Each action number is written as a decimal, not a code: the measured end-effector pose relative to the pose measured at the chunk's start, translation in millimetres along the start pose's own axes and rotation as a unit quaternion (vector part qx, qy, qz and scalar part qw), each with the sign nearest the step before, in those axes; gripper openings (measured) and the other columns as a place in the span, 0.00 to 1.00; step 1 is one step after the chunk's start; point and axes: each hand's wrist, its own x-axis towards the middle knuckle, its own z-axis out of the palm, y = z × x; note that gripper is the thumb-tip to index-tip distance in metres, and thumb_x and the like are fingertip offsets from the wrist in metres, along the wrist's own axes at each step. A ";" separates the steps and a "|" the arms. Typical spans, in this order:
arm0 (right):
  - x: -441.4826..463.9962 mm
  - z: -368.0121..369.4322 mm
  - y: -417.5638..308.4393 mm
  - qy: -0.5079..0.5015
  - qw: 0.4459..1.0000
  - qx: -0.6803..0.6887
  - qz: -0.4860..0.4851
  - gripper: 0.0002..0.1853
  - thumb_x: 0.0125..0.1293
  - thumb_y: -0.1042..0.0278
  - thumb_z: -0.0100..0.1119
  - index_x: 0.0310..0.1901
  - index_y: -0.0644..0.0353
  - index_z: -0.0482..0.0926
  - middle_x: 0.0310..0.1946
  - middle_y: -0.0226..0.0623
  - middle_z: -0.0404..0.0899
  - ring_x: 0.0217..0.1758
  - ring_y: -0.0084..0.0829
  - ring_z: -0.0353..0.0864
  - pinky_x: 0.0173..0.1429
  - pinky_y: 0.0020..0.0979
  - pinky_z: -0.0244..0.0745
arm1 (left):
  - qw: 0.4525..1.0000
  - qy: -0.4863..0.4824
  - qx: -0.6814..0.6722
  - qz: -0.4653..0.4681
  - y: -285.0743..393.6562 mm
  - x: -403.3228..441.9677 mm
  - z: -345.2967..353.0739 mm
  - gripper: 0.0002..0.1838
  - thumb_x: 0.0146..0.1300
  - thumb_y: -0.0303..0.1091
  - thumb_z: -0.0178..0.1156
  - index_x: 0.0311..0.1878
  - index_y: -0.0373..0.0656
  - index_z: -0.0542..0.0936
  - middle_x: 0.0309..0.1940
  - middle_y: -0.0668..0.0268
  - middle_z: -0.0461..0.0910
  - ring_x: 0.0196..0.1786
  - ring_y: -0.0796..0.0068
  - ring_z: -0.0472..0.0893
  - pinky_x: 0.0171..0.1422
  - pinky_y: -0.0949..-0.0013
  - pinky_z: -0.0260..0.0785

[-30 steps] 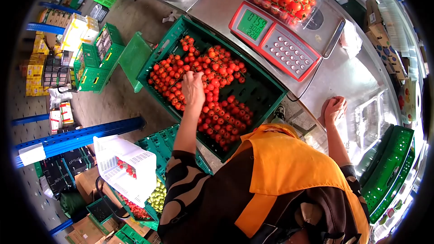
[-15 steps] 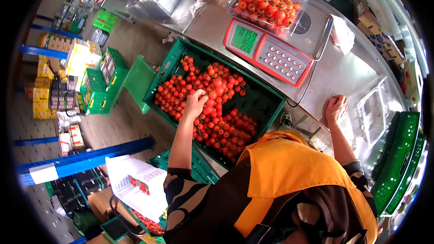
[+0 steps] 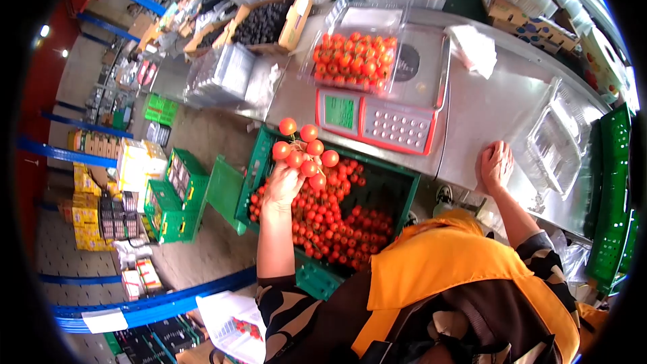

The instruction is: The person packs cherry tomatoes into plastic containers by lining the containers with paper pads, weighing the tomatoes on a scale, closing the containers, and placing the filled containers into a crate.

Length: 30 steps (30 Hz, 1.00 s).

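Note:
A bunch of cherry tomatoes on the vine (image 3: 308,149) is gripped in my left hand (image 3: 283,185), raised above the left part of a green crate (image 3: 391,168). More vine tomatoes (image 3: 323,222) fill much of that crate, and part of its dark floor shows. My right hand (image 3: 497,165) lies on the steel table (image 3: 472,114) with nothing visible in it, its fingers resting on the surface. Between and beyond my hands stands a red-and-silver scale (image 3: 377,121) with a lit green display. A clear plastic punnet (image 3: 354,61) filled with tomatoes sits on its pan.
Empty clear punnets (image 3: 556,141) lie right of my right hand, near green crates (image 3: 610,189). Stacked clear lids (image 3: 219,74) and a box of dark fruit (image 3: 266,23) stand at the back left. Crumpled white paper (image 3: 473,50) lies behind the scale.
My left hand has lifted a tomato bunch out of the crate, up toward its far left corner. My right hand stays on the table. The view has shifted.

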 end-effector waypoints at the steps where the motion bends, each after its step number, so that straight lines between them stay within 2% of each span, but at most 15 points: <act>1: -0.2 -0.8 -0.1 0.005 1.000 0.007 0.000 0.05 0.63 0.68 0.56 0.39 0.56 0.72 0.38 0.42 0.75 0.46 0.46 0.77 0.51 0.46 0.71 | 0.997 -0.054 0.045 0.045 12.2 16.3 1.9 0.09 0.72 0.29 0.58 0.53 0.44 0.76 0.48 0.67 0.76 0.49 0.72 0.78 0.57 0.66 0.75; 2: -0.8 -1.1 0.4 0.001 1.000 0.012 0.002 0.06 0.63 0.69 0.57 0.39 0.56 0.72 0.38 0.42 0.75 0.46 0.46 0.76 0.52 0.46 0.71 | 0.987 -0.104 0.088 0.089 23.6 32.9 5.6 0.08 0.73 0.29 0.58 0.52 0.44 0.76 0.46 0.68 0.76 0.50 0.73 0.78 0.57 0.66 0.74; 3: -0.9 -2.1 0.7 -0.002 1.000 0.016 0.005 0.06 0.63 0.69 0.57 0.39 0.56 0.72 0.38 0.42 0.74 0.46 0.46 0.76 0.52 0.46 0.71 | 0.974 -0.087 0.155 0.141 36.0 52.0 15.3 0.07 0.74 0.32 0.57 0.50 0.43 0.76 0.41 0.68 0.79 0.45 0.75 0.81 0.53 0.69 0.76; 4: -0.4 -2.3 0.9 -0.006 1.000 0.020 0.007 0.06 0.63 0.69 0.57 0.39 0.56 0.72 0.38 0.42 0.74 0.47 0.46 0.76 0.52 0.46 0.70 | 0.972 0.033 0.214 0.092 57.6 61.3 42.1 0.07 0.74 0.33 0.57 0.48 0.40 0.78 0.40 0.69 0.81 0.40 0.80 0.80 0.46 0.70 0.77; 6: -0.1 -2.1 0.9 0.001 1.000 0.021 0.005 0.06 0.62 0.69 0.57 0.39 0.56 0.72 0.38 0.41 0.74 0.46 0.45 0.76 0.52 0.45 0.70 | 0.919 0.080 0.356 0.147 84.0 102.7 56.7 0.08 0.73 0.34 0.59 0.47 0.39 0.79 0.38 0.70 0.82 0.37 0.84 0.79 0.41 0.73 0.76; 10: 0.0 -4.7 -0.2 0.001 1.000 0.030 0.008 0.06 0.62 0.70 0.57 0.40 0.55 0.72 0.38 0.40 0.74 0.46 0.44 0.76 0.51 0.45 0.69 | 0.794 0.117 0.557 0.213 112.5 179.6 67.8 0.07 0.70 0.32 0.62 0.44 0.38 0.81 0.30 0.67 0.82 0.32 0.80 0.79 0.37 0.71 0.72; 11: 0.3 -5.0 -0.3 0.000 0.999 0.033 0.011 0.06 0.62 0.70 0.58 0.40 0.55 0.72 0.38 0.40 0.74 0.46 0.44 0.76 0.51 0.45 0.69 | 0.748 0.112 0.605 0.246 114.4 192.8 66.5 0.07 0.69 0.32 0.62 0.41 0.37 0.79 0.30 0.62 0.82 0.32 0.75 0.80 0.38 0.67 0.73; 14: 0.7 -8.2 -2.4 -0.006 0.999 0.045 0.020 0.06 0.62 0.70 0.58 0.40 0.56 0.72 0.38 0.40 0.74 0.46 0.44 0.76 0.51 0.45 0.69 | 0.739 0.067 0.602 0.296 118.1 208.6 78.0 0.08 0.68 0.33 0.62 0.40 0.38 0.79 0.30 0.60 0.82 0.32 0.69 0.82 0.40 0.64 0.73; 15: 0.6 -9.4 -3.3 -0.005 0.999 0.046 0.023 0.06 0.62 0.70 0.58 0.40 0.56 0.72 0.38 0.40 0.74 0.46 0.44 0.75 0.51 0.45 0.69 | 0.714 0.078 0.636 0.280 120.9 209.5 85.6 0.05 0.67 0.31 0.62 0.40 0.40 0.79 0.32 0.58 0.82 0.36 0.61 0.83 0.44 0.60 0.73; 18: 1.6 -10.6 -3.9 -0.015 0.998 0.042 0.034 0.06 0.62 0.70 0.57 0.40 0.56 0.72 0.38 0.41 0.74 0.46 0.45 0.75 0.51 0.45 0.70 | 0.615 0.043 0.698 0.364 124.4 222.4 106.0 0.03 0.65 0.29 0.61 0.40 0.41 0.80 0.35 0.58 0.81 0.42 0.57 0.82 0.48 0.58 0.73; 19: 2.0 -10.9 -3.9 -0.020 0.998 0.040 0.036 0.06 0.62 0.70 0.57 0.40 0.56 0.72 0.38 0.41 0.74 0.46 0.45 0.75 0.51 0.45 0.70 | 0.597 0.021 0.713 0.368 122.6 233.8 106.3 0.03 0.64 0.29 0.61 0.40 0.42 0.80 0.37 0.58 0.81 0.46 0.55 0.80 0.51 0.57 0.72; 23: 2.4 -10.5 -3.0 -0.022 0.998 0.038 0.033 0.06 0.61 0.70 0.57 0.39 0.56 0.73 0.38 0.42 0.74 0.46 0.45 0.75 0.51 0.45 0.70 | 0.517 -0.058 0.765 0.380 99.6 268.2 100.3 0.04 0.64 0.29 0.59 0.39 0.43 0.82 0.37 0.60 0.81 0.48 0.58 0.80 0.54 0.59 0.72; 26: 1.0 -12.2 -3.8 -0.026 0.998 0.040 0.033 0.06 0.61 0.70 0.57 0.39 0.56 0.73 0.38 0.42 0.74 0.47 0.45 0.75 0.51 0.45 0.70 | 0.540 -0.112 0.780 0.297 63.3 287.9 68.8 0.06 0.67 0.30 0.54 0.40 0.45 0.81 0.37 0.59 0.80 0.47 0.56 0.79 0.51 0.56 0.72; 29: 2.4 -11.0 -3.6 -0.022 0.998 0.043 0.038 0.08 0.60 0.69 0.59 0.40 0.55 0.73 0.40 0.42 0.75 0.46 0.46 0.76 0.52 0.46 0.70 | 0.539 -0.133 0.786 0.274 73.6 275.1 83.6 0.07 0.69 0.32 0.51 0.41 0.45 0.79 0.38 0.58 0.79 0.49 0.55 0.80 0.50 0.55 0.73; 30: -0.6 -6.0 -1.2 -0.012 0.997 0.061 0.054 0.08 0.60 0.70 0.59 0.40 0.56 0.73 0.39 0.41 0.75 0.44 0.43 0.76 0.51 0.43 0.70 | 0.537 -0.140 0.790 0.261 75.8 273.3 81.1 0.07 0.70 0.32 0.51 0.41 0.44 0.78 0.38 0.58 0.79 0.49 0.54 0.80 0.50 0.55 0.73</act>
